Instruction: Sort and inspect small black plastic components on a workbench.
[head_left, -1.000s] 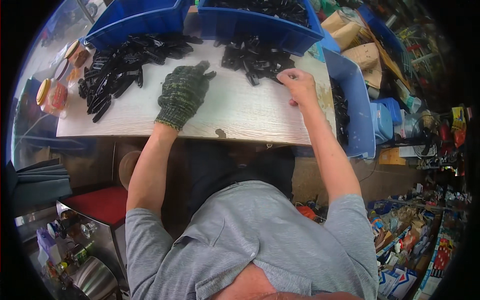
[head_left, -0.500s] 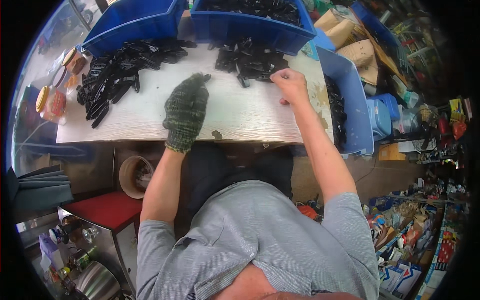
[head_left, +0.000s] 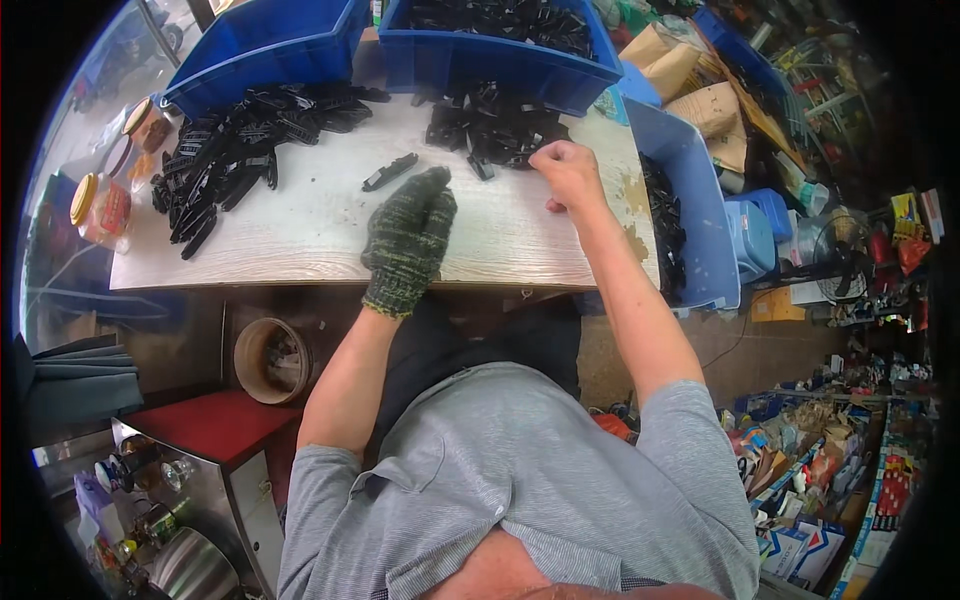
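Note:
My left hand, in a dark knitted glove, is over the middle of the white tabletop. Its fingers are stretched forward, with no held thing visible. Just beyond it, a narrow black plastic piece lies by itself, apart from the glove. My bare right hand is closed in a pinch at the right edge of a black plastic parts pile; whatever is between its fingertips is hidden. On the left, long black plastic pieces lie in a spread heap.
Two blue bins stand at the back: the left bin and the right bin, which holds black parts. A lighter blue tub with black parts adjoins the table's right edge. Lidded jars stand on the left.
My left hand has moved right and slightly nearer, leaving the narrow black piece in view on the table. My right hand stays by the right pile, its fingers still pinched.

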